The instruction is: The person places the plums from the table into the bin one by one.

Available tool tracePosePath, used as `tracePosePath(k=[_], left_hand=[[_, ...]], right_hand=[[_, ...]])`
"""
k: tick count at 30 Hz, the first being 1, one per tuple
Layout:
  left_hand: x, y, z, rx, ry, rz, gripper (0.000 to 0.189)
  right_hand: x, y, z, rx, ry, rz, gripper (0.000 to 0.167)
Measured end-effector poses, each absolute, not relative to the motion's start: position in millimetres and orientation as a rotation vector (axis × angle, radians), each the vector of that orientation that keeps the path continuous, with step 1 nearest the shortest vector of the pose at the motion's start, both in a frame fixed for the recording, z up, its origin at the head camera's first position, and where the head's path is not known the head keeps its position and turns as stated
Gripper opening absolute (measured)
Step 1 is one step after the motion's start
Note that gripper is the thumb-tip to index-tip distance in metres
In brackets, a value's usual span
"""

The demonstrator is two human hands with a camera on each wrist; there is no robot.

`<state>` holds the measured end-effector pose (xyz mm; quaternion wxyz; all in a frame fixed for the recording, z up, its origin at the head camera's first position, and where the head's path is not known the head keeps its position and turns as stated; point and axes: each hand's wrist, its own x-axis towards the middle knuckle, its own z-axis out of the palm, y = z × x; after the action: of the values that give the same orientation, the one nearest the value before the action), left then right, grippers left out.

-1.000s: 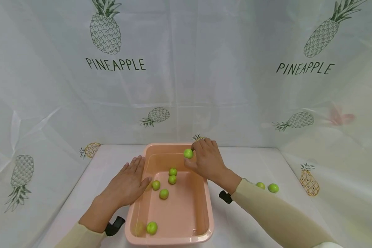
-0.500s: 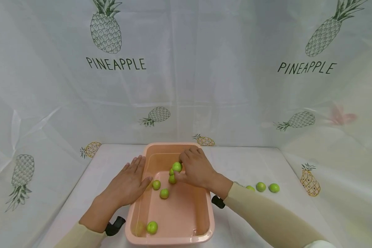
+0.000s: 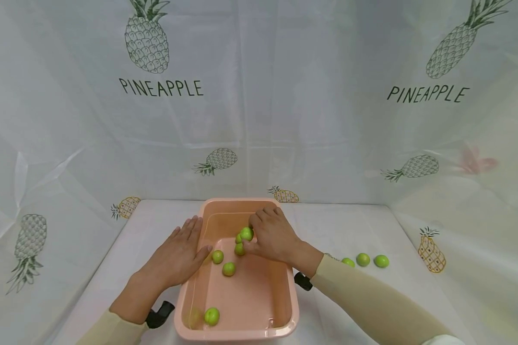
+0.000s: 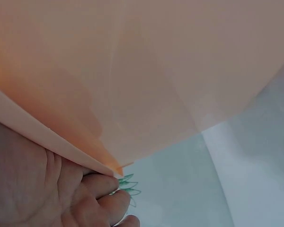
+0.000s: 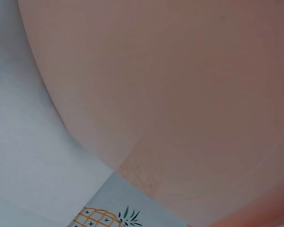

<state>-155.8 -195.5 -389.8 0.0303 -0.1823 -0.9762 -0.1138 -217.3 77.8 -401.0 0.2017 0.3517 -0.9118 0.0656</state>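
In the head view a pink plastic tub (image 3: 237, 334) stands lengthwise, with several small round green fruits lying on its floor. My right hand (image 3: 274, 235) reaches in over the tub's right wall and pinches a green fruit (image 3: 246, 234) between thumb and fingers. That fruit overlaps two others, a green fruit (image 3: 239, 249) and one partly hidden behind it. Straight fingers of my left hand (image 3: 177, 254) rest along the left rim, the thumb crossing over it. The left wrist view shows that hand (image 4: 52, 189) against the tub wall (image 4: 142, 85). In the right wrist view, the tub wall (image 5: 156, 85) hides the right hand.
Right of the tub, several green fruits lie on the white table (image 3: 336, 230), among them a green fruit (image 3: 382, 261) farthest right and one beside the right sleeve (image 3: 371, 292). A white pineapple-print sheet (image 3: 311, 120) hangs behind and at both sides.
My right hand has moved left and down into the tub with the fruit it pinches, then stays nearly still over the last half second. My left hand has not moved.
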Motion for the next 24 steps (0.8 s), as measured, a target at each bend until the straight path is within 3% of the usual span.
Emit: tracePosePath(k=[14, 24], left_hand=[[-156, -195, -389, -0.576, -3.003, -0.374, 0.075], [-156, -196, -390, -0.588, -3.011, -0.391, 0.075]], right_hand=[[-216, 80, -402, 0.958, -2.511, 0.244, 0.035], [-210, 103, -406, 0.803, -2.324, 0.469, 0.010]])
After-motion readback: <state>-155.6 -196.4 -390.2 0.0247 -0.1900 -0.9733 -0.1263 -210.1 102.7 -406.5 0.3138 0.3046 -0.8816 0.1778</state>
